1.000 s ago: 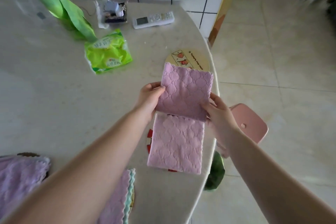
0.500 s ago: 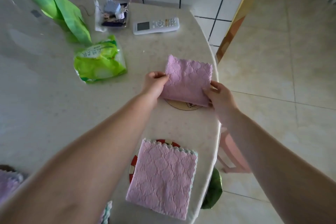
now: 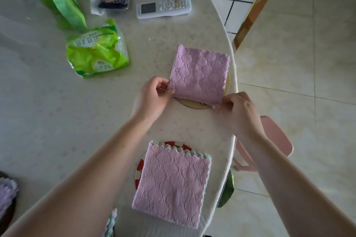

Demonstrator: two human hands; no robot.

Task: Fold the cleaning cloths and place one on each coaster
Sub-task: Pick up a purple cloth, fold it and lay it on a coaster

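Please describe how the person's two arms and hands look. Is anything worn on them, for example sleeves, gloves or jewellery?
Both forearms are bare as far as the picture shows: no sleeves in view. The left hand and the right hand wear no gloves, and no ring, watch or bracelet shows on the visible sides. No markings can be seen.

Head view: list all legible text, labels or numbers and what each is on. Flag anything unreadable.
"云感柔肤": on the crumpled green plastic tissue pack, printed near its lower edge, and again upside down near its top.
Small print elsewhere on that pack: too blurred to read.
White remote control: its screen and button labels are too small to read.
Round pale wooden coaster under the folded lilac cloth: a printed mark shows at its edge, not legible.
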